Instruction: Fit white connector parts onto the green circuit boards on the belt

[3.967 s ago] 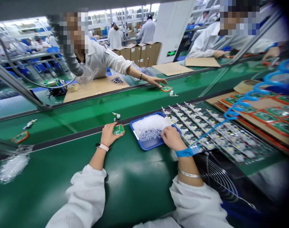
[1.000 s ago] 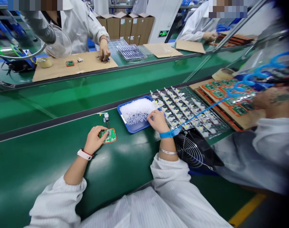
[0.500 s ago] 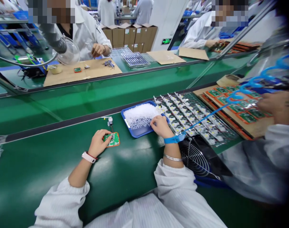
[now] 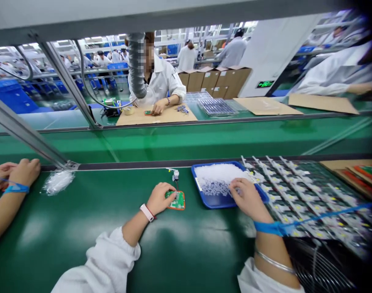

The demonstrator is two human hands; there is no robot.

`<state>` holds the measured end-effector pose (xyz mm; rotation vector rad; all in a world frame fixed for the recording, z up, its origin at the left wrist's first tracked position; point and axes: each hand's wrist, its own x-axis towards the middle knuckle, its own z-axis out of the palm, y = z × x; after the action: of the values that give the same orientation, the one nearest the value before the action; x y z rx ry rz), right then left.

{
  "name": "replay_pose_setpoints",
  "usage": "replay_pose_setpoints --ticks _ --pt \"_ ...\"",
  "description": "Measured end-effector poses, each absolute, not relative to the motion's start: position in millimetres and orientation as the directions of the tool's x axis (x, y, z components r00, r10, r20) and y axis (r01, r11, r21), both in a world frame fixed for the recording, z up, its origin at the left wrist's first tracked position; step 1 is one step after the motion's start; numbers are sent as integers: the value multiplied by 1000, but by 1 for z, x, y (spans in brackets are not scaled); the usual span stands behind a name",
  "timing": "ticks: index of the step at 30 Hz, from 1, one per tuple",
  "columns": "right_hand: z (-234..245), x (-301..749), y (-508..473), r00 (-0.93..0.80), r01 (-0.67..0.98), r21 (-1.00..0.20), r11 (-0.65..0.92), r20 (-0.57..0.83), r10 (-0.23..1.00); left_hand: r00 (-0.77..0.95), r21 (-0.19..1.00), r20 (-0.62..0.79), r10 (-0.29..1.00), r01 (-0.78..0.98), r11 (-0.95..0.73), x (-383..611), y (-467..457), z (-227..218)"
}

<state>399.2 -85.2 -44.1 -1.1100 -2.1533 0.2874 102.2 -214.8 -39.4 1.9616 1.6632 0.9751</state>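
My left hand (image 4: 159, 198) grips the left side of a small green circuit board (image 4: 179, 201) with an orange edge, lying on the green bench. Wires run from the board to a small white connector part (image 4: 175, 176) just behind it. My right hand (image 4: 247, 197) is over the right side of a blue tray (image 4: 218, 202), thumb and fingertips pinched together. Whatever may be between those fingertips is too small to make out. Heaped in the tray are many tiny white pieces (image 4: 218, 173), thinly scattered toward the front.
Right of the tray lie rows of white parts (image 4: 298, 191), with a black fan (image 4: 323, 264) in front. A blue wrist strap (image 4: 270, 228) trails a cord rightward. At left are a clear plastic bag (image 4: 58, 181) and another person's hands (image 4: 22, 175). A co-worker (image 4: 164, 79) sits opposite.
My view has swung up and to the left, showing another person's hands at left. My left hand stays on the board, my right hand at the tray. The co-worker opposite has lowered a hand.
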Motion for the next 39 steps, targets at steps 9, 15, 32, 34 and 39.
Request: replay_pose_setpoints --ticks 9,15,32,34,39 --pt "-39 267 -169 -620 191 -768 611 388 682 7 729 303 953 643 -236 108 -219 -38" --pt "-54 269 -163 -590 214 -806 553 345 730 17 785 279 960 572 -238 107 -218 -41" --pt "-60 265 -161 -621 255 -789 559 310 720 19 690 254 967 697 -195 108 -216 -45" --pt "-60 264 -161 -608 263 -792 550 307 732 21 661 256 966 726 -191 108 -216 -45" --pt "-58 263 -162 -598 248 -803 542 314 738 27 651 250 968 735 -188 109 -218 -42"
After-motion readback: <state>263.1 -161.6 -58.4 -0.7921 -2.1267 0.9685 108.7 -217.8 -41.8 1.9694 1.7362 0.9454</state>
